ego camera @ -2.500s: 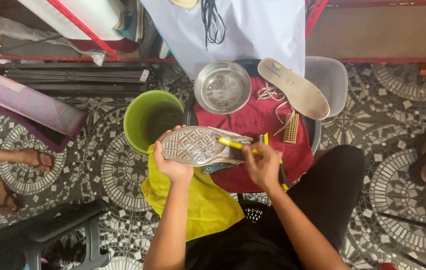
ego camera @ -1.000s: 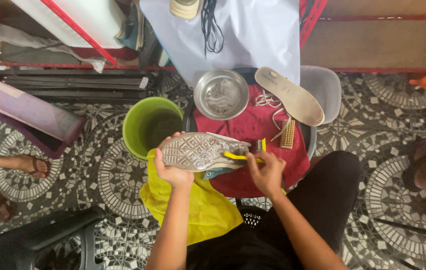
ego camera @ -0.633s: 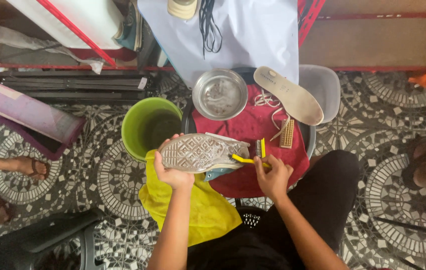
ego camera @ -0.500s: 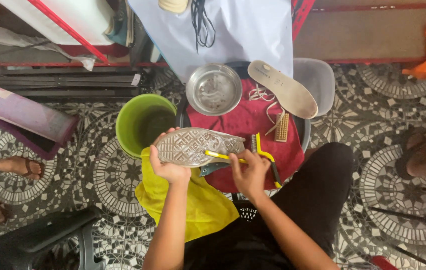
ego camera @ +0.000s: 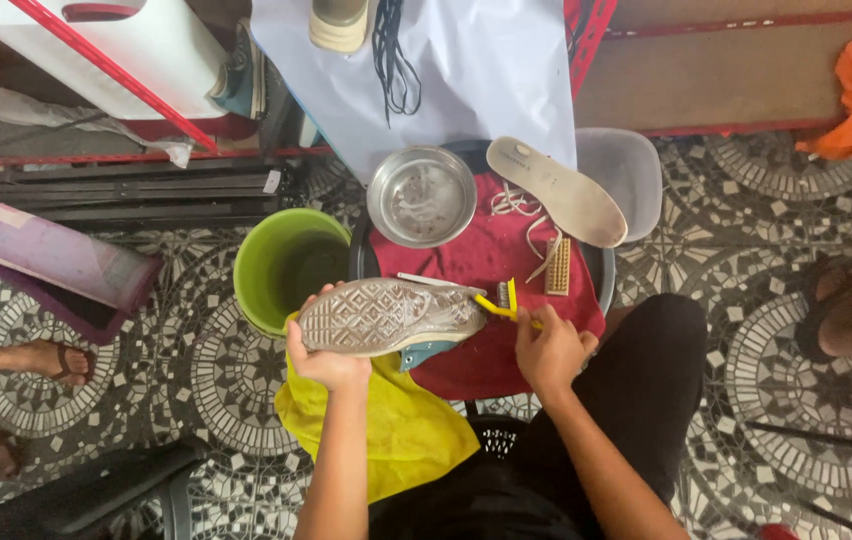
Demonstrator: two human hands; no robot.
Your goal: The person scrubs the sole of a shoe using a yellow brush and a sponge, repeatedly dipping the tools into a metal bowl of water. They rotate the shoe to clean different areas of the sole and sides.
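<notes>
While the patterned tile floor fills most of the view, the work sits on a small tabletop under a red cloth. A pale sheet hangs at the top, with a white plastic jug at the upper left and no readable label to tell. A green bucket stands just beside the cloth, and a yellow cloth drapes over the person's lap. The left hand is clenched around a shoe, held sole-up above the cloth's near edge. A steel bowl, a loose insole and a wooden brush lie behind. The right hand grasps a yellow brush, its bristles at the shoe's toe. Scrubbing the sole seems the step in hand; working along the tread would call for steady short strokes.
</notes>
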